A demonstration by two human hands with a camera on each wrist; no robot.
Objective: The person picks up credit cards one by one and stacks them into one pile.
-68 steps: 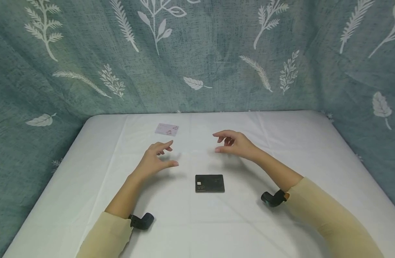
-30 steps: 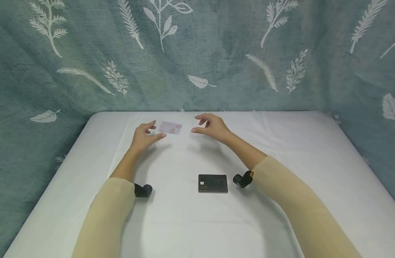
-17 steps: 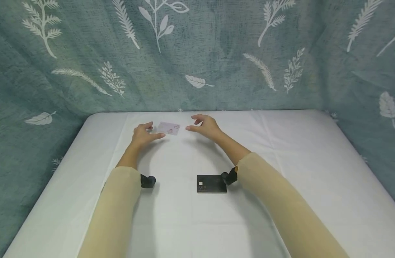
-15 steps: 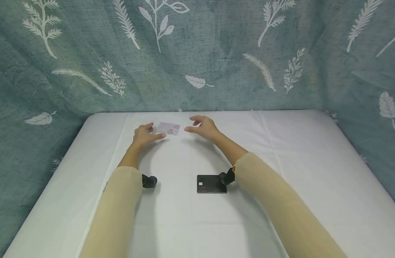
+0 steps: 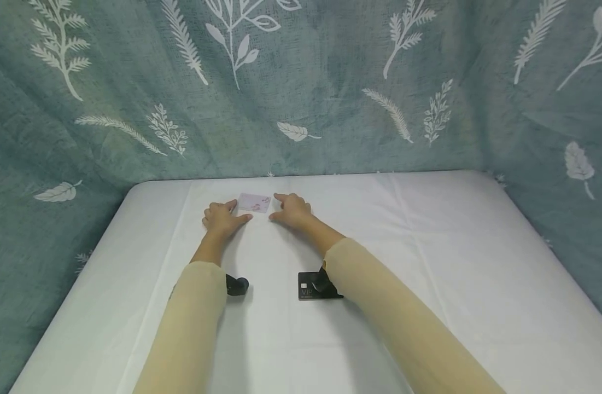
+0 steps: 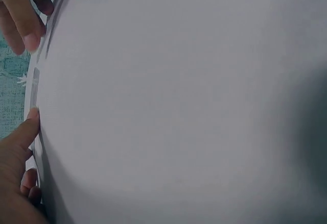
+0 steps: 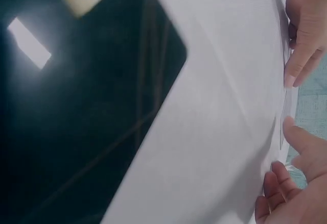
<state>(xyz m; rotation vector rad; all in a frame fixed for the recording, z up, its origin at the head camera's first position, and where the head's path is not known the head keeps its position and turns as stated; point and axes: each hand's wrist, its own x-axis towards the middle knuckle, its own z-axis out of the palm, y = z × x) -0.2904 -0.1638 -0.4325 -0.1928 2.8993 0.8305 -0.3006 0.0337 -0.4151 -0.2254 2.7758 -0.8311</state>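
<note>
A pale pink card with a floral print (image 5: 254,203) lies flat near the far edge of the table. At its left side is my left hand (image 5: 221,219), index finger and thumb spread close to the card's near-left corner. My right hand (image 5: 293,211) sits at the right side, its finger and thumb parted beside that edge. Neither hand grips the card; whether a fingertip touches it I cannot tell. In the left wrist view the card (image 6: 34,87) shows as a thin sliver between both hands. A black VIP card (image 5: 307,293) lies nearer, partly hidden under my right wrist camera.
A white cloth covers the table (image 5: 428,262). Behind it hangs a green curtain (image 5: 330,126) with white leaf prints. Black cameras sit on both wrists; the left one (image 5: 238,285) hovers over the cloth. The black card (image 7: 92,106) fills the left of the right wrist view.
Both hands have moved forward from mid-table to the pale card, and the right hand has also come left, closer to its edge. Both cards stay in place.
</note>
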